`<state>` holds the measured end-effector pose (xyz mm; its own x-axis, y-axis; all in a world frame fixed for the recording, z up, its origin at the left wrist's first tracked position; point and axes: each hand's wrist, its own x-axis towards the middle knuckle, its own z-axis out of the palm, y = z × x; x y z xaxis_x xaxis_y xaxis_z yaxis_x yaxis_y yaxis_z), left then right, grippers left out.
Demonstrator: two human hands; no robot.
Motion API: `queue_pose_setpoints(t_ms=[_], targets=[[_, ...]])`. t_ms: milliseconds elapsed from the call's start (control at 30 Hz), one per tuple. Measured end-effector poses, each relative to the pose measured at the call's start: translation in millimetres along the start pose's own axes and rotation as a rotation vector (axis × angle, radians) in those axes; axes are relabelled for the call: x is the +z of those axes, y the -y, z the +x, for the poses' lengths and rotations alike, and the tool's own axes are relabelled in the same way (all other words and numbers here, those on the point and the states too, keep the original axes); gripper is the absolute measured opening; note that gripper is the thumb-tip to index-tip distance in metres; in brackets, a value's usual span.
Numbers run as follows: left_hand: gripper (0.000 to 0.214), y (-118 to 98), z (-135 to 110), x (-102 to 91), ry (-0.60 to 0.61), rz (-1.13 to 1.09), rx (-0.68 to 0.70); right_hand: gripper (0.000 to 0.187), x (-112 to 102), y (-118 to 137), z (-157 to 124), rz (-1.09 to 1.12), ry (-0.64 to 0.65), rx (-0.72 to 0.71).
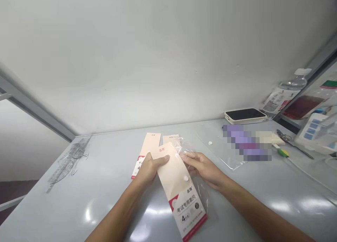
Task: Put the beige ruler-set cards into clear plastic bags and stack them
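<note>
My left hand (147, 170) grips a long cardboard card (175, 179) near its top, with the thumb on its face. The card is cream above and white and red below, with printed Chinese text and a big 4. A clear plastic sleeve (204, 196) lies behind and along the card's right side. The fingers of my right hand (201, 166) pinch that sleeve near its top. A round white snap (185, 178) shows over the card; whether the card is inside the sleeve I cannot tell. Behind, a similar card (152, 142) and another (171, 138) lie on the table.
Flat, see-through pieces with dark markings (68, 161) lie at the left. Another clear sleeve (223, 156) lies right of my hands, near a blurred purple object (242, 143). Further right are a phone (246, 114), a bottle (285, 91), a cable (305, 173) and a plastic box (313, 133).
</note>
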<state>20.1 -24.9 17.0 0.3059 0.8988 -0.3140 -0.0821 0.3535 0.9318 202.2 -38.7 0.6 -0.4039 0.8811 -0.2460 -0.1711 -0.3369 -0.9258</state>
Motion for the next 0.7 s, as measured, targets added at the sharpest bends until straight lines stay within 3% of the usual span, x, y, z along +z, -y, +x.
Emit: queue_pose_setpoints(t_ms=[133, 400, 700], targets=[[0.025, 0.9, -1.4, -1.8, 0.020, 0.075, 0.035, 0.032, -2.2, 3.7, -1.2, -0.001, -0.010, 0.013], [0.032, 8.4, 0.1, -0.9, 0.131, 0.086, 0.027, 0.032, -6.8, -3.7, 3.9, 0.033, -0.157, 0.030], [0.025, 1.0, 0.0, -4.5, 0.107, 0.102, -0.030, 0.028, -4.1, -2.6, 1.7, 0.044, -0.233, 0.023]])
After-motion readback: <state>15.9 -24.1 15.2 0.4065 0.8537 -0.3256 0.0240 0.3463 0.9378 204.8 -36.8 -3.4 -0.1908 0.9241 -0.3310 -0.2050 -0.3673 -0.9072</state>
